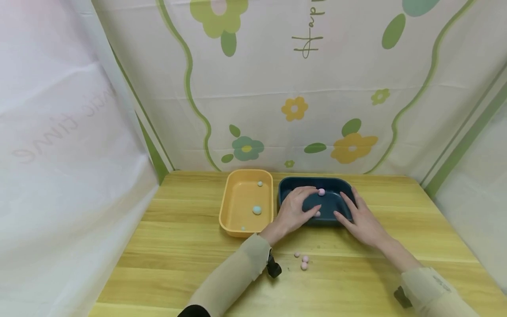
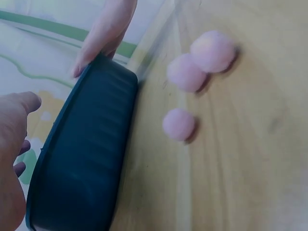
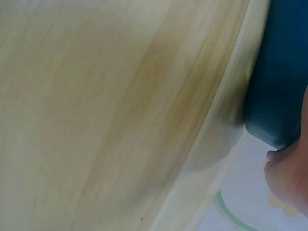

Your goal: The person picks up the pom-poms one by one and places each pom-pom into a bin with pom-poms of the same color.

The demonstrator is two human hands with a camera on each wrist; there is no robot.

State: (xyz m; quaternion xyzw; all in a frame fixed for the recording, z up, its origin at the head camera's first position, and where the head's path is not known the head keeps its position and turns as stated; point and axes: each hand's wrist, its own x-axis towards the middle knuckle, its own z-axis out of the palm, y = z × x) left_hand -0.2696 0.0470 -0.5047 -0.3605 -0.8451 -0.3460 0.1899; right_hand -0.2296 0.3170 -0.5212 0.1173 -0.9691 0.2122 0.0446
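My left hand (image 1: 294, 208) reaches over the navy tray (image 1: 314, 222), thumb and fingers apart. One pink ball (image 1: 321, 192) shows right by its fingertips, and another pink ball (image 1: 317, 214) lies by the thumb. My right hand (image 1: 366, 224) holds the tray's right end, its digits on both sides of the rim; the left wrist view shows this right hand (image 2: 108, 31) at the tray's corner. Three pink balls lie on the table before the tray: a small ball (image 1: 297, 255) and two touching balls, one (image 1: 305, 259) behind the other (image 1: 304, 266).
Left of the navy tray stands a yellow tray (image 1: 226, 207) with three pale blue balls of differing size, the biggest ball (image 1: 257, 210) near its middle. Both trays stand near the back of the wooden table (image 1: 166, 264). A flower-printed cloth (image 1: 261, 79) hangs behind.
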